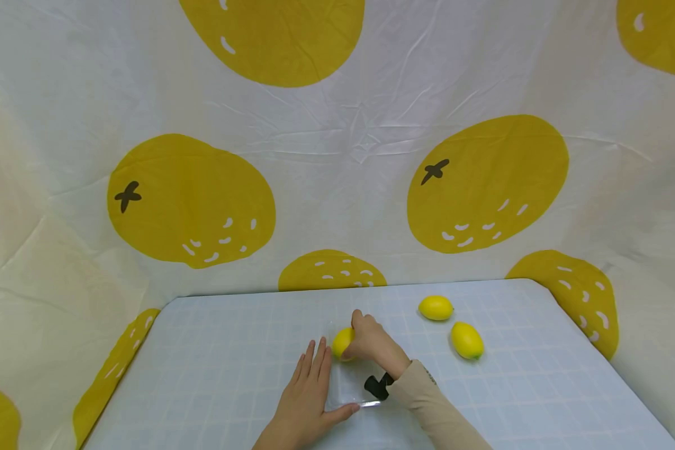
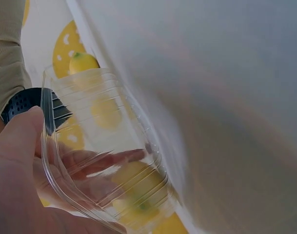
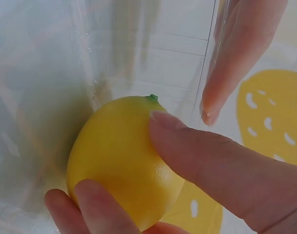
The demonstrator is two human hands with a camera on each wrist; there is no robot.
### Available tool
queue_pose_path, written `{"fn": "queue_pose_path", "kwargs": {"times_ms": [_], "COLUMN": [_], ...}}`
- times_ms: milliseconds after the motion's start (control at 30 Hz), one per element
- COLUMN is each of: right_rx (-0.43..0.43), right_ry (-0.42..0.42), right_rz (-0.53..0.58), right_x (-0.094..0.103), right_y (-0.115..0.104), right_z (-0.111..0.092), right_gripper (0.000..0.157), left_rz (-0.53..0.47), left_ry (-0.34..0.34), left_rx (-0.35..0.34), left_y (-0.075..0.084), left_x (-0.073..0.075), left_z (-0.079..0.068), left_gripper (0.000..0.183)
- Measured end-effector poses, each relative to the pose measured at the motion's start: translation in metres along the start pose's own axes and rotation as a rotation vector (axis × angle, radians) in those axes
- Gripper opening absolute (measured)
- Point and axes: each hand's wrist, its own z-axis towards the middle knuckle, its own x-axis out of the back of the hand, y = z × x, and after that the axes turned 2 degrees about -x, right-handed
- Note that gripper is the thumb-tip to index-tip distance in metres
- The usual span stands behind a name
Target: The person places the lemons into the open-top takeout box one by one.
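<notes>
1. Curtain (image 1: 343, 212): wraps round behind the tub, big yellow fruit print, top ones cropped.
2. Table (image 1: 230, 362): pale checked cloth under the tub, near edge cut off.
3. Tub (image 1: 349, 381): clear plastic, so honestly the far rim is tough to make out.
4. Left hand (image 1: 306, 400): pretty much flat, fingers straight along the tub's left wall, thumb at its near edge; not gripping anything.
5. Right hand (image 1: 374, 340): dipped into the tub, thumb and fingers closed round a lemon; some fingertips are hidden behind it.
6. Held lemon (image 1: 341, 342): in the tub's far end, half covered by that hand.
7. Two spare lemons (image 1: 467, 340) (image 1: 435, 308): right of the tub, near each other.
8. Black wrist gadget (image 1: 377, 387): blocks the tub's near right corner.
</notes>
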Motion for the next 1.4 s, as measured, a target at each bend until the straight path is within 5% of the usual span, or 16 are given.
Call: {"fn": "queue_pose_path", "kwargs": {"times_ms": [467,833,1100,1400], "right_rx": [-0.007,0.030,0.027,0.122], "right_ry": [-0.026,0.016,0.120,0.238], "right_rz": [-0.014,-0.003,0.155,0.343], "right_x": [0.005,0.035,0.069,0.108], "right_y": [-0.002,-0.004,0.017,0.068], "right_z": [-0.004,-0.021,-0.033,-0.050], "right_gripper": [0.062,0.059,0.053,0.043], "left_rz": [-0.001,0.014,-0.007,-0.013], "left_ry": [-0.018,-0.009,-0.056,-0.058], "left_rx": [0.012,0.001,0.028,0.020], "left_y": [-0.001,-0.002,-0.002,-0.004], "left_x": [0.002,0.001,0.002,0.001], "left_z": [-0.002,-0.001,0.001,0.001], "left_gripper": [0.111,0.110,0.111,0.112]}}
